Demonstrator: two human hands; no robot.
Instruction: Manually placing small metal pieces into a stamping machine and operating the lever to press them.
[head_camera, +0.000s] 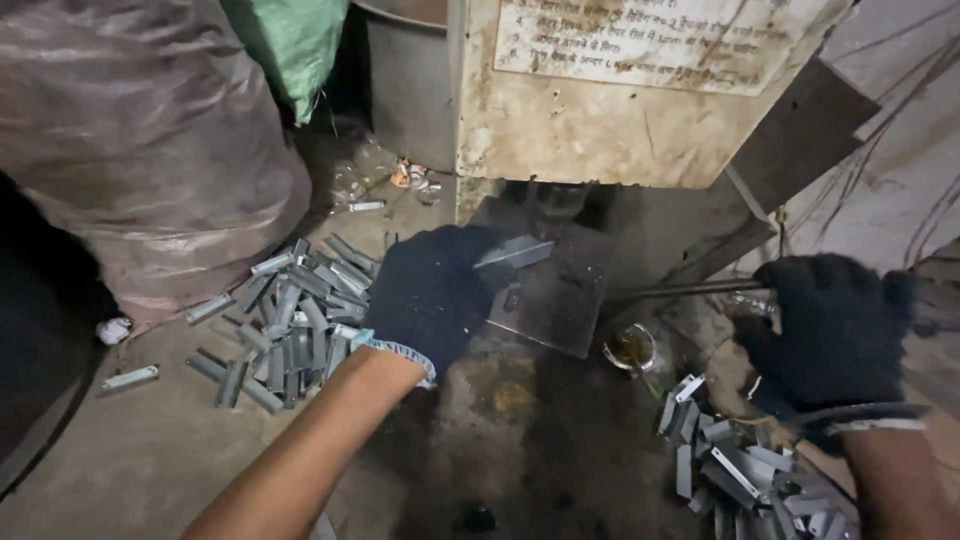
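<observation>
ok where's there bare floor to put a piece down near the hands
Bare floor lies below the left pile of metal pieces, left of the left hand. A dark stained patch is free between the forearms. Crowded: the right pile under the right hand, and the press plate, where the left hand holds a piece.

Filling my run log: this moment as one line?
left hand: holds metal strip on press plate | right hand: grips lever rod

Small metalworking workshop. A worn press machine (640, 90) stands over a steel die plate (550, 290). Heaps of stamped grey metal pieces (290, 320) lie on the grimy floor (130, 460).
</observation>
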